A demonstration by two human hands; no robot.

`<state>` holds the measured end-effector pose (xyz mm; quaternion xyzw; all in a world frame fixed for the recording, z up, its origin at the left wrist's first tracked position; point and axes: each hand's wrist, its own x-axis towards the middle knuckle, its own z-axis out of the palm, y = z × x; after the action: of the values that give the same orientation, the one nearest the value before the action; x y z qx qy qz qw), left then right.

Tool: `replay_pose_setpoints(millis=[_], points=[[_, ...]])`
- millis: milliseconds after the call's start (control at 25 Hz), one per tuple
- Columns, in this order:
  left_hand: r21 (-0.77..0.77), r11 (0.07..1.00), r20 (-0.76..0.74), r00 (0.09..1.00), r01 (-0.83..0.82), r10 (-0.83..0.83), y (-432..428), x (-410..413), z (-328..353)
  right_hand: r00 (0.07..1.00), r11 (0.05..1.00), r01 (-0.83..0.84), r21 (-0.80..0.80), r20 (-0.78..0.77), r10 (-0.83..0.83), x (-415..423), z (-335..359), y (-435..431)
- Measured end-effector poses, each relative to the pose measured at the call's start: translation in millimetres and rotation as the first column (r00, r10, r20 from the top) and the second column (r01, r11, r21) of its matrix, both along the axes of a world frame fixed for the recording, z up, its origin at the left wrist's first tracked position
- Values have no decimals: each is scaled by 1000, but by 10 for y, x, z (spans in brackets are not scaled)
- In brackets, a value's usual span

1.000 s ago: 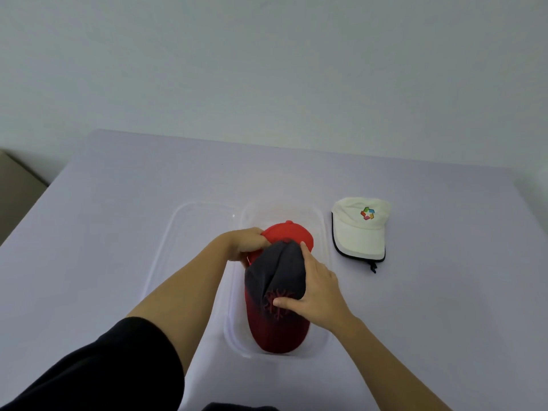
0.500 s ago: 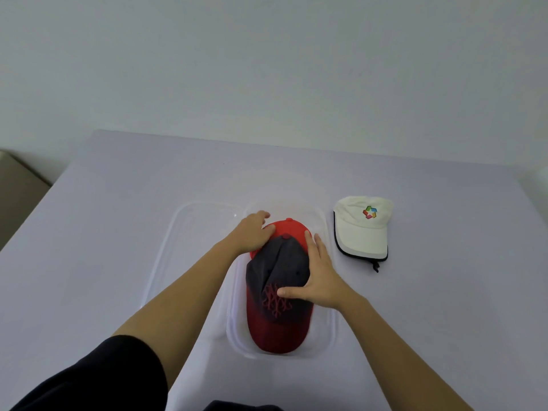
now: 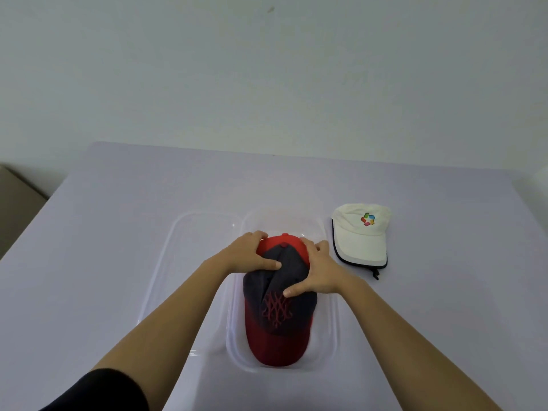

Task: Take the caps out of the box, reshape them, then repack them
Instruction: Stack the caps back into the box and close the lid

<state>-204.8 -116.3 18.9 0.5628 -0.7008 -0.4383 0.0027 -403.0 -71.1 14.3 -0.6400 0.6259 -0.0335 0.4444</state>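
Observation:
A dark grey cap with a red brim [image 3: 278, 315] lies in the clear plastic box [image 3: 330, 336], brim toward me. Under its far end a plain red cap [image 3: 280, 241] shows. My left hand [image 3: 252, 256] grips the crown from the left, thumb across the grey cloth. From the right, my right hand [image 3: 315, 271] clasps the crown, its thumb just above the red embroidery. A white cap with a coloured logo [image 3: 360, 232] lies flat on the table to the right of the box, touched by neither hand.
The clear lid [image 3: 178, 262] lies directly left of the box, partly under my left forearm. The lilac table [image 3: 103, 232] ends at a pale wall behind. A brown surface [image 3: 14, 209] shows past the table's left edge.
My left hand slid from the red cap's edge onto the grey crown. My right hand shifted from flat on the crown's side to clasping it. The grey cap now sits lower in the box.

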Motion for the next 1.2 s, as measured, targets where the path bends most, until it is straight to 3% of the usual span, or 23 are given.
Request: replay_pose_setpoints(millis=[200, 280, 440, 600, 760, 880, 1000, 1200], points=[[-40, 999, 91, 996, 19, -15, 34, -2, 8, 922, 984, -178, -23, -354, 158, 31, 35, -74], [-48, 999, 84, 996, 19, -15, 54, -13, 14, 902, 977, -207, -44, -395, 174, 24, 8, -66], [-39, 989, 109, 984, 143, -138, 42, -27, 98, 939, 971, -227, -79, -282, 197, -17, 47, 17], [-162, 984, 38, 997, 74, -69, -98, -200, 326, 998, 978, 63, -197, 40, -56, -217, 178, 82], [-241, 970, -110, 992, 36, -64, -296, -714, 500, 944, 881, 330, -340, 98, -316, -664, 192, 15], [-235, 971, -139, 987, 47, -81, -504, -1187, 483, 893, 821, 442, -360, 92, -441, -1075, 56, -142], [-151, 987, -131, 988, 57, -77, -725, -1579, 292, 859, 814, 497, -300, 40, -510, -1448, -122, -309], [8, 1000, -102, 995, 8, -8, -1000, -1975, -143, 861, 863, 502, 53, 62, -505, -1827, -432, -515]])
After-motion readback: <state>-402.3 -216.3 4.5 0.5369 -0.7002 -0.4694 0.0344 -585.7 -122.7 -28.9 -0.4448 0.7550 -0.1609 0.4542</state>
